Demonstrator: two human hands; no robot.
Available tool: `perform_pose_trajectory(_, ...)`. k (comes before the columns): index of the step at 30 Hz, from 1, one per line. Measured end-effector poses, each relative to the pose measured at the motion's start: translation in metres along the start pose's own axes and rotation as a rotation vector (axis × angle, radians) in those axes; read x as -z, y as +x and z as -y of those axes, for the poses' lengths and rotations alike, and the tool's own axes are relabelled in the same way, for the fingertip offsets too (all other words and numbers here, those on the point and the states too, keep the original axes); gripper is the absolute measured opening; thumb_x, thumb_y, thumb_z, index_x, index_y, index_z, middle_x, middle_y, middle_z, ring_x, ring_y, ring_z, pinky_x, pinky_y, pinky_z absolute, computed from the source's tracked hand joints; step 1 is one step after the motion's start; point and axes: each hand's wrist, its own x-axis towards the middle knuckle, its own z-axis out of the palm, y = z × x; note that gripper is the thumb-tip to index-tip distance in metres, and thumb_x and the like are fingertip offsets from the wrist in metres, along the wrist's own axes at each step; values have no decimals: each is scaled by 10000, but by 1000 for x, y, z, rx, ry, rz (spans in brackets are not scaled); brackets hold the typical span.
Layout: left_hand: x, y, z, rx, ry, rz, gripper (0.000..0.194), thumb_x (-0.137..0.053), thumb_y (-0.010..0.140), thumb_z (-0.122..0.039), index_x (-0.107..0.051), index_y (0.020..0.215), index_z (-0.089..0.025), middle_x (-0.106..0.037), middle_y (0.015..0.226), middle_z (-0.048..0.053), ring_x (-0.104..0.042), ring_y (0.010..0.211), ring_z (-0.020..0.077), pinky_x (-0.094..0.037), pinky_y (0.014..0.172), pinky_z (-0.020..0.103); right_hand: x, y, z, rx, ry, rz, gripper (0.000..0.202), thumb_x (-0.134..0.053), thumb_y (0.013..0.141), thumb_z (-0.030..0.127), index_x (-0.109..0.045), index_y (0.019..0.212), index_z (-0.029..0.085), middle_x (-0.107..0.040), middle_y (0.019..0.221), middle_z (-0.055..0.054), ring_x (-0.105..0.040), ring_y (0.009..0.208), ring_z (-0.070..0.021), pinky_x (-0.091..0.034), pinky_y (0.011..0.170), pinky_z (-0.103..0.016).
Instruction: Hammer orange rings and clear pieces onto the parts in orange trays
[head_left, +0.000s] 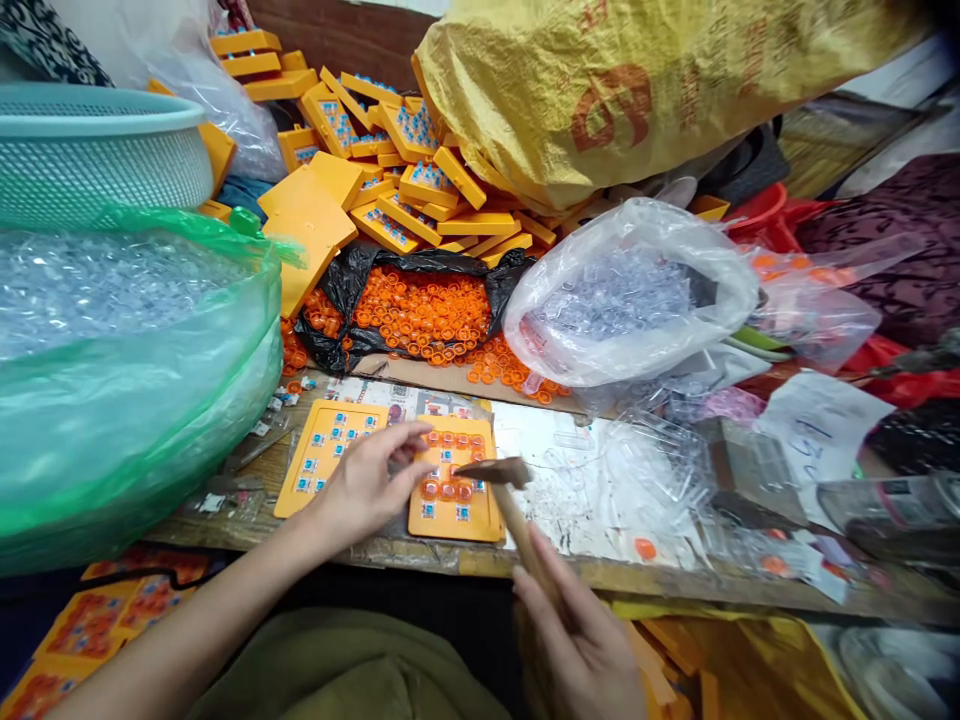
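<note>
My right hand is wrapped around the wooden handle of a hammer. The hammer's head is over a yellow panel with rows of orange ring-like caps and a few bare blue-and-white parts. Whether the head touches the caps, I cannot tell. My left hand is at that panel's left edge, thumb and fingers apart, with nothing visible between them. Partly behind this hand lies a second yellow panel, bearing blue-and-white parts without orange caps where it shows.
A black bag of orange caps stands behind the panels. Bags of clear pieces sit left, in green plastic, and right, in white plastic. Yellow cases are heaped at the back beside a yellow sack. Clear plastic scraps litter the bench's right.
</note>
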Motion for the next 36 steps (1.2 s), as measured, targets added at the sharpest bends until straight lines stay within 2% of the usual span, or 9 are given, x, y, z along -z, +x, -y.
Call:
perform_pose_trajectory(2, -4, 33, -2, -54, 122, -39, 218, -555, 849, -218, -659, 1031, -156, -718, 928, 71, -662, 781, 170, -542, 781, 315, -1, 5, -4, -210, 85, -131, 436, -640, 826, 336, -625, 1243, 208, -728, 816, -44, -673, 643, -164, -560, 564, -221)
perform_pose_trajectory(4, -16, 71, -2, -123, 242, 50, 232, -516, 857, -148, -668, 1031, -147, -705, 1032, 91, -650, 929, 190, -509, 870, 332, -2, 12, -6, -378, 212, -212, 559, -659, 813, 374, -547, 1322, 174, -625, 593, 16, -530, 451, -109, -480, 443, -206)
perform_pose_trajectory(8, -42, 126, 0, -135, 289, 158, 188, -560, 801, -102, -716, 900, -135, -716, 937, 98, -646, 911, 228, -496, 848, 345, -7, 23, -4, -515, 440, -268, 736, -698, 779, 407, -420, 1407, 142, -520, 531, 67, -414, 423, -68, -403, 430, -194)
perform_pose_trajectory(15, -41, 137, 11, -138, 313, 246, 153, -573, 768, -101, -719, 750, -143, -657, 823, 78, -615, 803, 206, -475, 751, 299, -7, 28, -7, -568, 539, -272, 797, -728, 740, 437, -399, 1414, 166, -593, 608, 41, -421, 416, -58, -371, 405, -187)
perform_pose_trajectory(19, -35, 119, 5, -135, 305, 219, 184, -537, 796, -99, -709, 856, -124, -627, 866, 92, -615, 841, 230, -485, 779, 340, -6, 27, -11, -553, 518, -209, 767, -708, 762, 431, -402, 1418, 179, -588, 585, 47, -431, 406, -62, -381, 397, -186)
perform_pose_trajectory(22, -22, 75, -10, -160, 253, 165, 300, -506, 827, -100, -632, 1098, -129, -638, 974, 92, -617, 905, 209, -493, 825, 332, -2, 18, -10, -495, 354, -206, 630, -686, 783, 409, -514, 1349, 190, -622, 574, 31, -499, 417, -90, -458, 428, -210)
perform_pose_trajectory(26, -5, -8, -18, -270, 111, 80, 352, -507, 874, -141, -515, 1225, -163, -656, 1032, 81, -619, 935, 179, -503, 843, 298, 6, -1, -4, -187, 115, -128, 376, -666, 804, 293, -666, 1179, 277, -734, 1017, -25, -711, 834, -201, -583, 762, -280)
perform_pose_trajectory(29, -8, -46, -9, -230, 127, 34, 403, -525, 874, -124, -469, 1267, -193, -662, 1031, 72, -631, 911, 164, -513, 833, 278, 10, -9, 1, 76, 31, -9, 486, -609, 836, 146, -573, 1277, 345, -675, 1185, 12, -677, 1016, -191, -536, 905, -275)
perform_pose_trajectory(36, -28, -53, 6, -269, 102, -149, 565, -596, 846, -116, -390, 1361, -221, -687, 934, 56, -652, 804, 156, -540, 756, 263, 9, -13, 6, 279, -104, 201, 608, -542, 864, 88, -399, 1425, 275, -668, 1179, -66, -683, 994, -174, -559, 724, -157)
